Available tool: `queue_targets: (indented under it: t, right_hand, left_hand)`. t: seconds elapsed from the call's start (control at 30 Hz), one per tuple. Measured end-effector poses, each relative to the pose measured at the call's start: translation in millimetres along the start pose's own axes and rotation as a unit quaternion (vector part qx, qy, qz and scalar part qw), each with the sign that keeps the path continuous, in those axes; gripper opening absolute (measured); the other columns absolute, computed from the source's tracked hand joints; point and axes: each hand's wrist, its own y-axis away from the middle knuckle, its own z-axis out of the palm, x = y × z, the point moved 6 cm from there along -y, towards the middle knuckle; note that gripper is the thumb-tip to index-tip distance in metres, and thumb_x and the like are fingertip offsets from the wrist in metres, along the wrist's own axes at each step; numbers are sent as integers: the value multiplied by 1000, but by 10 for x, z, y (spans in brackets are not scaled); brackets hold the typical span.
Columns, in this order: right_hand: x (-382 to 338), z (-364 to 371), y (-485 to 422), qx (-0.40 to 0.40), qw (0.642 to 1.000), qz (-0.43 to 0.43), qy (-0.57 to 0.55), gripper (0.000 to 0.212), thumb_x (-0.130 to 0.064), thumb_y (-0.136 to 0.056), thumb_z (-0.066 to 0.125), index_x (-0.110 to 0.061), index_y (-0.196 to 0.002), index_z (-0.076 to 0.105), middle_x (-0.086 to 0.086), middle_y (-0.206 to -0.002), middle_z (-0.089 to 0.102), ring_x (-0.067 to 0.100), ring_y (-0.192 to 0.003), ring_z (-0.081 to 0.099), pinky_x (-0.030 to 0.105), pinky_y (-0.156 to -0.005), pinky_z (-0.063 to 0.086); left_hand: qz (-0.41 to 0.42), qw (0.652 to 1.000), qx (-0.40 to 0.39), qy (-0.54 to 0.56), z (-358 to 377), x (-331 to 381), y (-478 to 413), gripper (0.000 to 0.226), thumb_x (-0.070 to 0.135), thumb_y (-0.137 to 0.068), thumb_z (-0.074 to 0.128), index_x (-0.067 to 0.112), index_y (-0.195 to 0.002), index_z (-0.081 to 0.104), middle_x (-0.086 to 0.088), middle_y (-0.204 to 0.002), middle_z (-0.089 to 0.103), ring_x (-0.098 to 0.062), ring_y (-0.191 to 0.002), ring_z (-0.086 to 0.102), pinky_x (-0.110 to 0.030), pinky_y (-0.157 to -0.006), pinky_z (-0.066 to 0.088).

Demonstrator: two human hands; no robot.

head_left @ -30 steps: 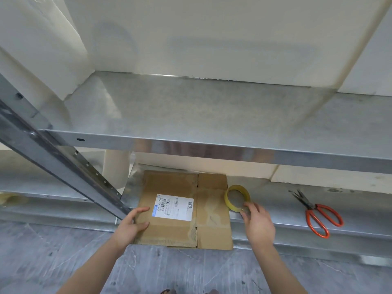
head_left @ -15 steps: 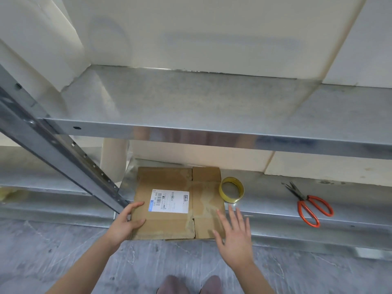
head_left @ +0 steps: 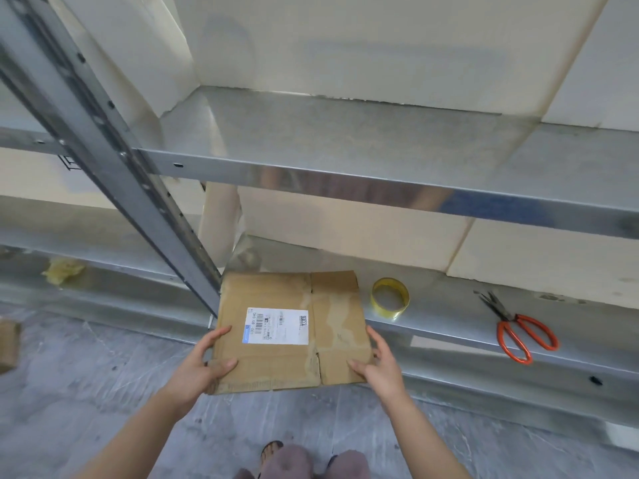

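At opposite edges, left hand (head_left: 198, 366) and right hand (head_left: 378, 364) grip cardboard (head_left: 294, 333).

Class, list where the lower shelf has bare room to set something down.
Bare lower shelf between tape roll and scissors. Crowded from the post to the tape roll, where the left hand and right hand hold the cardboard.

Tape (head_left: 390, 299): yellow roll, on lower shelf (head_left: 446, 307).
Scissors (head_left: 518, 328): red-handled, same shelf, well right of tape.
Wad (head_left: 64, 270): yellow, far left.
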Motion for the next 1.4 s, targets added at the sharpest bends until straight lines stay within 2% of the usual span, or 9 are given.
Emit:
queue_targets:
  t: [0.1,0.17,0.4,0.57,0.8,0.97,1.07,1.17,1.4]
  right_hand:
    - [-72,-47,4,-13,1000,-15,-16,82,-6,-76,80,-43,-138,41,-14,-121,60,10,-124,51,32,-101,47]
    - [-164,-75,32,-16,999,-30,-28,81,-6,-76,80,-50,-133,42,-9,-124,62,7,-119,56,37,-103,47]
    - [-385,-221,234,19,994,-93,-48,82,-6,-76,80,-55,-130,42,-18,-118,62,-4,-107,59,29,-93,53]
    - [-286,-623,556,99,990,-87,-48,79,-6,-77,80,-46,-135,43,-19,-111,64,-24,-95,54,0,-71,44]
    - [19,-1394,951,191,979,-67,-37,82,-6,-76,80,-48,-134,40,-25,-112,56,-22,-97,49,-2,-70,40]
    - [184,-1990,945,226,972,-51,-42,86,-6,-76,80,-40,-142,38,-17,-113,59,6,-114,52,17,-85,43]
    - [232,-2342,817,225,972,-57,-34,80,-4,-76,80,-43,-135,43,-14,-117,61,5,-113,55,24,-91,45]
    - [175,-2731,639,217,973,-77,-19,79,-1,-75,78,-53,-123,43,-20,-108,63,-6,-101,60,17,-81,46]
    - [42,-3249,223,175,978,-104,51,66,-4,-78,78,-24,-130,42,-16,-109,59,1,-102,59,9,-76,45]
  left_hand:
    - [35,999,15,2,31,87,74,61,12,-77,78,47,-123,56,8,-128,51,-20,-100,67,-30,-75,57]
    - [60,998,25,13,23,123,140,61,10,-77,78,47,-121,57,9,-128,53,-20,-95,70,-30,-73,58]
    - [105,994,-4,23,46,360,166,62,10,-74,79,43,-122,56,6,-123,61,-23,-99,69,-34,-76,59]
    - [115,990,-82,10,425,568,29,64,12,-71,81,40,-123,57,2,-121,63,-24,-103,69,-36,-79,59]
    - [112,977,-179,-7,1360,615,-64,69,6,-71,80,42,-124,55,7,-121,61,-20,-99,70,-29,-76,58]
    - [134,965,-220,-47,2078,700,-144,89,-5,-73,78,51,-131,40,9,-130,51,-9,-105,65,-29,-79,57]
    - [135,969,-203,-49,2448,738,-222,94,7,-74,82,57,-134,29,8,-131,51,-13,-108,63,-31,-82,56]
    - [113,984,-135,-1,2762,753,-308,97,31,-69,83,56,-139,21,6,-124,56,-14,-109,64,-32,-83,56]
    - [125,988,-83,26,3190,842,-357,49,30,-72,78,43,-115,57,12,-120,66,-13,-106,66,-26,-77,56]
